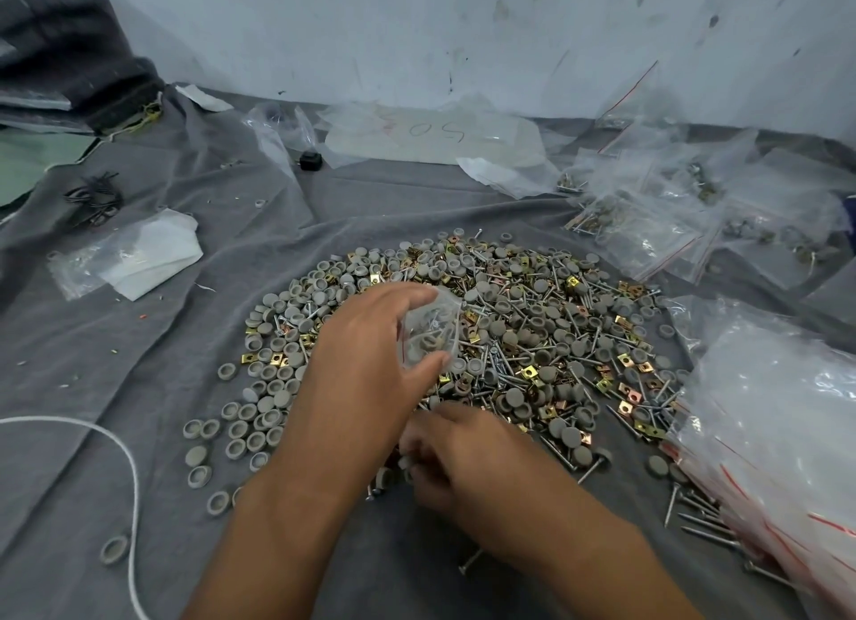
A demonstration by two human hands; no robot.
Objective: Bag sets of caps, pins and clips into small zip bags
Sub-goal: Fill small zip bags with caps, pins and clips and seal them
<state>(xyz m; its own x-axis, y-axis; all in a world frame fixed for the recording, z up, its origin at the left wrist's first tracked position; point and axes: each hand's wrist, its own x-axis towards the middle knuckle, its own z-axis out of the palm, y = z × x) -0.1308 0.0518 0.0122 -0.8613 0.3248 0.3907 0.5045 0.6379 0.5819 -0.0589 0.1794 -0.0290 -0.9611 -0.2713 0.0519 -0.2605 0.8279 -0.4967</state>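
Observation:
A wide heap of grey round caps (259, 415), steel pins (560, 453) and brass clips (625, 406) covers the grey cloth in the middle. My left hand (370, 355) holds a small clear zip bag (431, 327) above the heap, between thumb and fingers; pins and caps show inside the bag. My right hand (463, 457) is at the heap's near edge, just below the bag, its fingers curled and blurred around small parts; what it holds is hidden.
Filled zip bags (648, 230) lie at the back right. A stack of empty red-striped zip bags (778, 434) sits at the right edge. Loose plastic sheets (431, 133) lie by the wall, a white cord (125, 457) at the left, folded dark fabric (69, 50) at the back left.

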